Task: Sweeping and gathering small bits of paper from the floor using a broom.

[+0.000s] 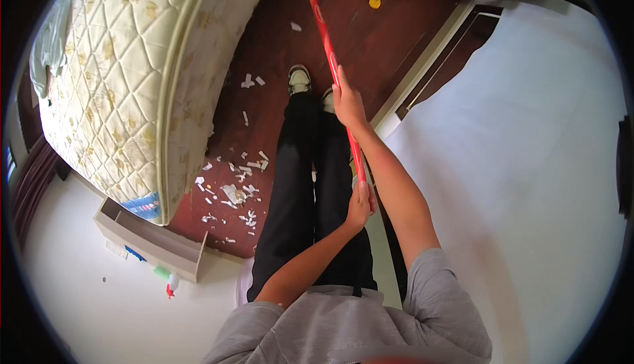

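A long red pole (324,34) with pale markings runs from near my waist up past the top of the view, where its far end is out of sight. My left hand (360,206) is closed around its near end, in front of my thigh. Farther along the shaft, my right hand (348,100) grips it with the index finger stretched along it. Scraps of white paper (235,194) lie scattered over the dark red floor (277,47), left of my legs. A yellow round piece (374,3) rests near the top, beside white scraps.
At left a quilted floral mattress (114,66) stands tilted beside the floor strip. An open box-like wooden unit (151,242) sits by the white wall at lower left, with a spray bottle (172,284) near it. A pale door frame (431,62) and large white surface (535,166) bound the right.
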Available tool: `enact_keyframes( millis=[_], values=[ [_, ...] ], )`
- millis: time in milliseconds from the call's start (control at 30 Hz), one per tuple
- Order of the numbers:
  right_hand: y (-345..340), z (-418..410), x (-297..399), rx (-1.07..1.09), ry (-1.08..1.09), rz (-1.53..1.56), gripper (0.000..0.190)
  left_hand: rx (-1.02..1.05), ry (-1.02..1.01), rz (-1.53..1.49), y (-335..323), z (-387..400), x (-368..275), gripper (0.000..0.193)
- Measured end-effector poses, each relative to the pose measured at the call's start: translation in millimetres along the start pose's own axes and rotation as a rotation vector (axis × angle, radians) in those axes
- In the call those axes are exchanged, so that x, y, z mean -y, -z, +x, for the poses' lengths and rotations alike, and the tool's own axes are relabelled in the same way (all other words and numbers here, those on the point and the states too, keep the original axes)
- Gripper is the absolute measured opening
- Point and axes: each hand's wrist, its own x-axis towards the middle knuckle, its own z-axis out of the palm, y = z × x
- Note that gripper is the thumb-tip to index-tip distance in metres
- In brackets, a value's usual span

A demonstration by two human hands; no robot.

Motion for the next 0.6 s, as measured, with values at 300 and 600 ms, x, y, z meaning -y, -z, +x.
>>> enact_keyframes(
  millis=[300, 600],
  values=[
    [2.5, 17.9, 11.7, 0.154, -0.149, -0.146, 0.048, -0.177, -0.071, -0.35, -52.9, 34.6, 38.6, 0.041],
    [84.8, 18.6, -18.6, 0.133, -0.185, -0.511, 0.05, 0.322, 0.242, -0.495, -118.6, -10.3, -44.4, 0.04]
  ],
)
